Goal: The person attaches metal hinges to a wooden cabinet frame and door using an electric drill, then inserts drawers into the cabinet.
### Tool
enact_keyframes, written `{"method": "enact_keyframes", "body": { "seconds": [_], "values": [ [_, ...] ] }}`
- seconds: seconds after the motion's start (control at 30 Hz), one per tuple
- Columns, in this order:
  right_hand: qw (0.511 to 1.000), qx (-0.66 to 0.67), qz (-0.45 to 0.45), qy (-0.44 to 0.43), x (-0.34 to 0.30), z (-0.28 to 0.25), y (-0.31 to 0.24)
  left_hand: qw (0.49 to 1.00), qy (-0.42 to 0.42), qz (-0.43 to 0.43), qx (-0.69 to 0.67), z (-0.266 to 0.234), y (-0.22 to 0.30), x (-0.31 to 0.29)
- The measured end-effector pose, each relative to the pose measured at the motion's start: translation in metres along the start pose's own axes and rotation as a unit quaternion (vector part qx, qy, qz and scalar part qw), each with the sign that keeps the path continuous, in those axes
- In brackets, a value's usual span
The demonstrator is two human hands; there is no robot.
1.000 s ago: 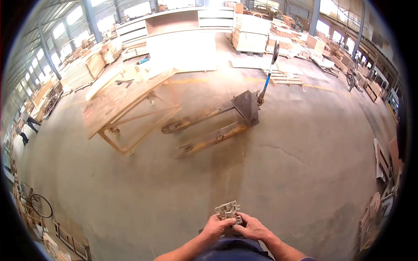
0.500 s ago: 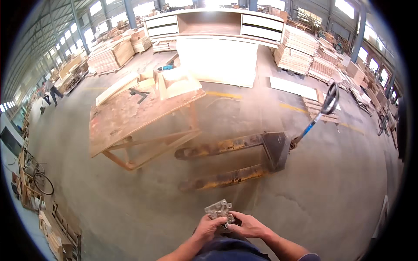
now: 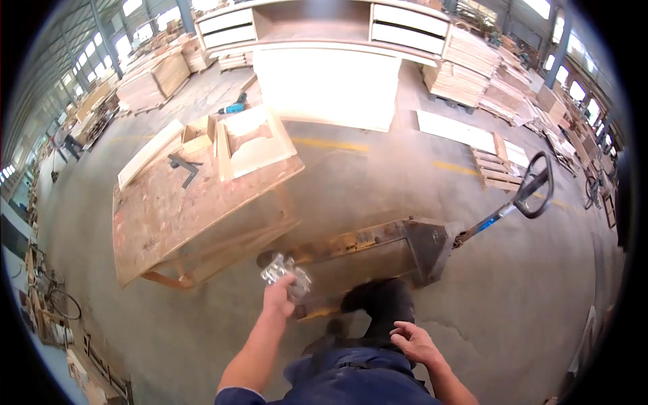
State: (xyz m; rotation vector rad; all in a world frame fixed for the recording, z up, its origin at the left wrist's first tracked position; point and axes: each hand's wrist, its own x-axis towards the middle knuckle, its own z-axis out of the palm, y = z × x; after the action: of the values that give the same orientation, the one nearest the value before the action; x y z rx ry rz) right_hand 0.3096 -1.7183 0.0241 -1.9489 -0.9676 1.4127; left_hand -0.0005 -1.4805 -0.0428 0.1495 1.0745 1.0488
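My left hand (image 3: pixel 277 298) is closed round a bunch of silvery metal fittings (image 3: pixel 275 268), stretched out ahead of me over the fork of a yellow pallet jack (image 3: pixel 428 246). The fittings look like small plates with holes; their exact kind is blurred. By my right hip, my right hand (image 3: pixel 413 343) hangs with nothing in it, its fingers loosely bent and apart. One of my legs is over the near fork of the jack. To the left of the fittings stands a worn wooden table (image 3: pixel 155 216).
A drawer-like wooden frame (image 3: pixel 283 150), a small wooden box (image 3: pixel 198 135) and a dark angled tool (image 3: pixel 185 169) lie on the table. Behind it is a blue drill (image 3: pixel 236 106). The jack's handle (image 3: pixel 536 185) leans right. A big white cabinet (image 3: pixel 324 88) stands ahead, between wood stacks (image 3: pixel 461 67).
My hands have parted: the left has carried the fittings forward and left, the right has let go and drawn back right. A leg has come into view, and the table and jack appear closer.
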Motion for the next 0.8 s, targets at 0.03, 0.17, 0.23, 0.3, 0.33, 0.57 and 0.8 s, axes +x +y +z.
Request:
{"method": "enact_keyframes", "body": {
  "seconds": [0.03, 0.17, 0.23, 0.3, 0.33, 0.57, 0.8],
  "values": [
    [1.0, 0.009, -0.004, 0.0, 0.018, -0.008, 0.003, 1.0, -0.009, 0.015, -0.004, 0.01, 0.008, 0.017],
    [1.0, 0.008, 0.0, -0.027, 0.087, -0.039, -0.015, 0.997, -0.039, 0.068, -0.012, 0.057, 0.035, 0.066],
    [0.998, 0.004, -0.008, -0.065, 0.135, -0.058, -0.03, 0.996, -0.026, 0.08, -0.025, 0.076, 0.046, 0.1],
    [0.996, 0.005, -0.003, -0.09, 0.185, -0.075, -0.044, 0.996, -0.008, 0.077, -0.054, 0.091, 0.055, 0.134],
    [0.994, 0.012, 0.011, -0.104, 0.21, -0.089, -0.051, 0.994, -0.012, 0.092, -0.061, 0.108, 0.058, 0.151],
    [0.992, -0.09, -0.064, -0.059, 0.367, -0.204, -0.135, 0.984, 0.053, 0.141, -0.1, 0.158, 0.088, 0.272],
    [0.981, -0.165, -0.103, 0.003, 0.483, -0.286, -0.228, 0.956, 0.178, 0.195, -0.13, 0.224, 0.155, 0.324]
  ]
}}
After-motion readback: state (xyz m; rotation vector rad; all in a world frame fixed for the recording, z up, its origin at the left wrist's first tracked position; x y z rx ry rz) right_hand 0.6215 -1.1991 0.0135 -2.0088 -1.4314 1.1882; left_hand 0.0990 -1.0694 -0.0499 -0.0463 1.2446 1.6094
